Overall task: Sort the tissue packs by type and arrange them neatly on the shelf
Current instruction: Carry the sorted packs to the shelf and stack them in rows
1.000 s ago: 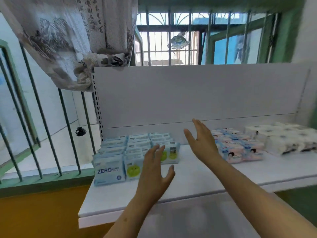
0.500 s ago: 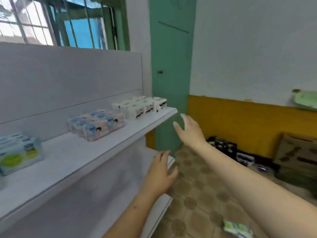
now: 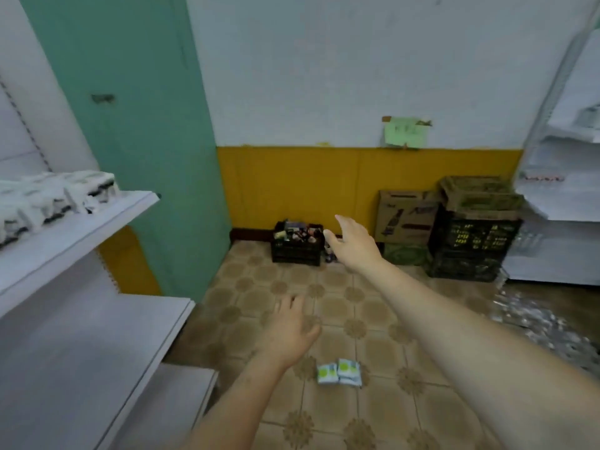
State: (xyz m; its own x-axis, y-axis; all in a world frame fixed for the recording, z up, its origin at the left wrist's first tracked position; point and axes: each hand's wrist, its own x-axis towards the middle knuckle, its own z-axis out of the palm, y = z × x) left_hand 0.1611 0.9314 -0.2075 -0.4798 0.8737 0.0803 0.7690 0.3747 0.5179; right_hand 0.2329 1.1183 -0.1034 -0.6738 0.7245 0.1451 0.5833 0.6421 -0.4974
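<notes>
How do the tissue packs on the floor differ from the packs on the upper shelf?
The floor packs are pale blue with green circles; the shelf packs are white with dark markings. The floor packs are just a pair lying loose on the tiles; the shelf packs form a tidy row along the shelf. Neither group is touched by either hand.

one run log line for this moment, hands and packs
left hand: open, empty | right hand: open, empty | green-dot tissue packs: on floor tiles | white tissue packs: on upper shelf
</notes>
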